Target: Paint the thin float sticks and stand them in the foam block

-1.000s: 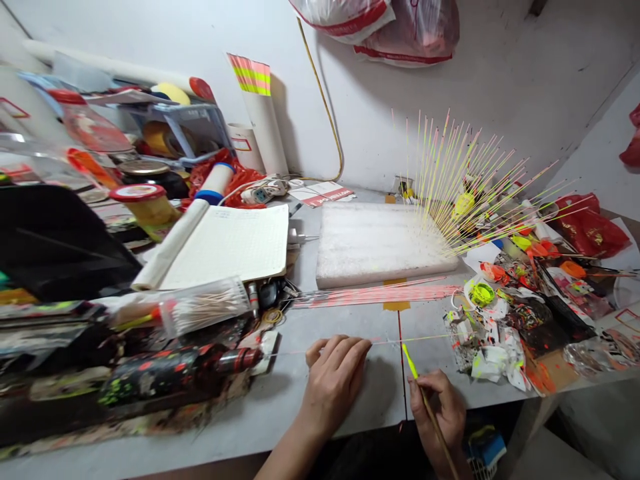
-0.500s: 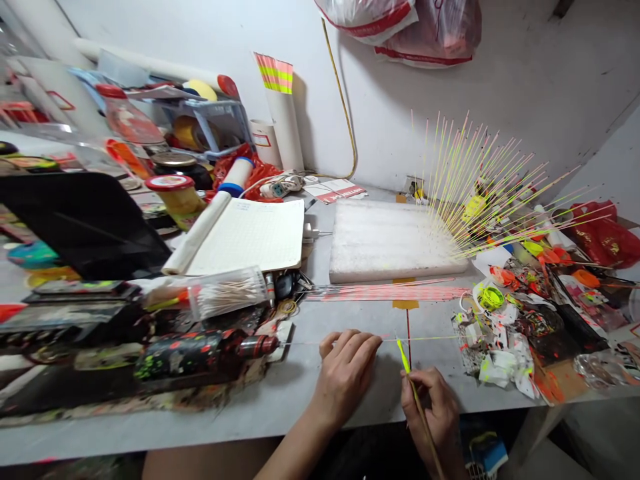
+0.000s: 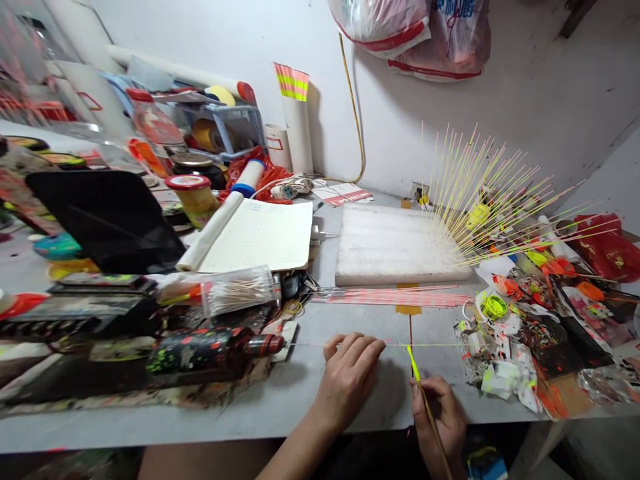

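My left hand (image 3: pixel 353 370) lies over a thin rod (image 3: pixel 435 345), its fingers bent together around it. The rod is pinkish on the left and yellow towards the right. Its left end sits in the tip of a paint-spattered black motor-like tool (image 3: pixel 200 352). In my right hand (image 3: pixel 439 417) is a slim paintbrush (image 3: pixel 425 400), held like a pen. The bright yellow bristles meet the rod just right of my left fingertips, near a dark red line on the table.
Behind the hands lies a bundle of pink rods (image 3: pixel 390 296) and a white foam block (image 3: pixel 385 247) with many thin rods stuck in it. Paint-stained scraps (image 3: pixel 505 380) crowd the right. A cotton swab pack (image 3: pixel 237 293), notebook (image 3: pixel 265 233) and black panel (image 3: pixel 100 220) stand left.
The view has shifted a little. Along the rod, the brush tip has moved slightly right to the red line, my right hand with it. My left hand keeps its place on the rod.
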A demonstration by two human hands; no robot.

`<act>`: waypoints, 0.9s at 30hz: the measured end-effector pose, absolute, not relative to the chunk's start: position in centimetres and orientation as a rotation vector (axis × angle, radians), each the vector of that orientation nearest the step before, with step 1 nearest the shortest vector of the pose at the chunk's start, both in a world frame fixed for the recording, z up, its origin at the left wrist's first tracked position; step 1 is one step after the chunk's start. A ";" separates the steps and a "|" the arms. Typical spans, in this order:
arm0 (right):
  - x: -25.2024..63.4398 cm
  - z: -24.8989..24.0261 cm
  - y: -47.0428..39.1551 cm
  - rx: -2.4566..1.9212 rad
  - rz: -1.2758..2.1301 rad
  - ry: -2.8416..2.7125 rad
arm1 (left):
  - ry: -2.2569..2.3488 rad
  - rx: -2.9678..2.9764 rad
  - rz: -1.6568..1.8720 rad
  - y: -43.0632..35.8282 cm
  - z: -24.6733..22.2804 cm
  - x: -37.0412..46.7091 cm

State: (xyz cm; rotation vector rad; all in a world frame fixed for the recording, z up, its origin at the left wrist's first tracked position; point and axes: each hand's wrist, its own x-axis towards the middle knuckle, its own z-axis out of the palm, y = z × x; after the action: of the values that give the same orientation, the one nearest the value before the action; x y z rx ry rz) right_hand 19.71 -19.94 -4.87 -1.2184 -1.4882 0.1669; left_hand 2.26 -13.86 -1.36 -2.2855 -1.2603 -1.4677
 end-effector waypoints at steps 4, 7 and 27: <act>18.9 -3.9 -19.9 -1.105 0.169 -1.553 | -1.281 -2.266 -1.464 -13.9 -1.2 1.9; 18.0 -3.4 -19.8 -1.080 0.158 -1.601 | -1.310 -2.248 -1.414 -14.0 -1.2 0.7; 17.0 -3.9 -19.6 -1.256 0.229 -1.558 | -1.358 -2.213 -1.362 -14.4 -1.2 -1.8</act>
State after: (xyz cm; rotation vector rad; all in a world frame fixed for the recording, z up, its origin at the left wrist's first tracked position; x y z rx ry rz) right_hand 17.01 -19.57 -3.93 -1.2556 -1.5581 0.2295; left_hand -1.79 -14.41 -1.21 -2.2128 -1.3580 -1.3624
